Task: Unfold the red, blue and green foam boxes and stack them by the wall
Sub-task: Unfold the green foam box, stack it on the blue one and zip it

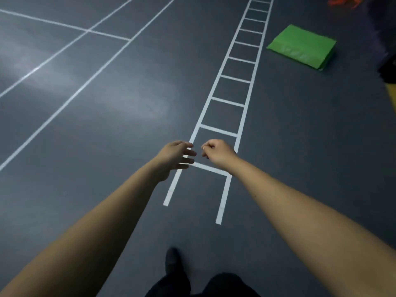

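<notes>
A green foam box (301, 47) lies folded flat on the dark floor at the upper right, far beyond my hands. Both my arms reach forward over the floor. My left hand (174, 157) holds nothing, its fingers spread and pointing right. My right hand (216, 151) is close beside it, fingers curled into a loose fist with nothing in them. No red or blue box is in view.
A white taped ladder pattern (235, 82) runs up the floor from under my hands. White court lines (85, 84) cross the left half. Something orange (342, 1) sits at the top right edge. My dark shoe (172, 259) steps forward at the bottom.
</notes>
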Tool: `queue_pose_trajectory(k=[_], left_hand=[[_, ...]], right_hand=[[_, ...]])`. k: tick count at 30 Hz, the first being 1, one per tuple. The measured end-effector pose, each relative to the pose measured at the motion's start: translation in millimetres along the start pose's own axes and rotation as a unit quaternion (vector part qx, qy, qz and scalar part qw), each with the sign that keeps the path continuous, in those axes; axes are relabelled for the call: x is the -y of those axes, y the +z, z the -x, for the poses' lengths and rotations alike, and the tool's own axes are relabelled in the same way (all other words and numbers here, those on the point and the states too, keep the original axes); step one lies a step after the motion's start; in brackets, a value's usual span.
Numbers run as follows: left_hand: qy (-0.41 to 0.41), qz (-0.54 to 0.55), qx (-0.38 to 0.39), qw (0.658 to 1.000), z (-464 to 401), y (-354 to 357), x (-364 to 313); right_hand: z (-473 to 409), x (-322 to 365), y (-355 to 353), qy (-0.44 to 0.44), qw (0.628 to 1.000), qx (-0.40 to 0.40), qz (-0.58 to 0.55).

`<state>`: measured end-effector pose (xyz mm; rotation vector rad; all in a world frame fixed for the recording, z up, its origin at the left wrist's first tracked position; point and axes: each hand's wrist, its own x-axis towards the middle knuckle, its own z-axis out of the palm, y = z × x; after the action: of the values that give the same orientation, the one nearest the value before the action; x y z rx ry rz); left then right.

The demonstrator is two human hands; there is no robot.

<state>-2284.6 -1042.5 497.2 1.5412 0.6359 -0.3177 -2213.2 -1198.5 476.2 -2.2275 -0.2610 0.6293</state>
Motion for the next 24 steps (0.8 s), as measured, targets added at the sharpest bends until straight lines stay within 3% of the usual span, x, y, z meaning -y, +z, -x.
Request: queue_pose_trajectory(k=[4,11,16,24], left_hand=[[0.030,-0.044,0.048,0.997,-98,-2,-96],[0.067,-0.129,0.167,0.975,-274,57,-238],[0.127,-0.157,0.170,0.964,-391,80,-342],[0.121,-0.172,0.190,0.959,-578,100,-497]], right_hand=[[-91,30,-54,0.012,0.996,-0.065,-0.058],[-255,20,-176,0.057,0.970,-0.177,-0.158],[-379,39,-263,0.020,0.952,-0.220,-0.209],[-563,71,-384,0.047,0.945,-0.222,-0.234]])
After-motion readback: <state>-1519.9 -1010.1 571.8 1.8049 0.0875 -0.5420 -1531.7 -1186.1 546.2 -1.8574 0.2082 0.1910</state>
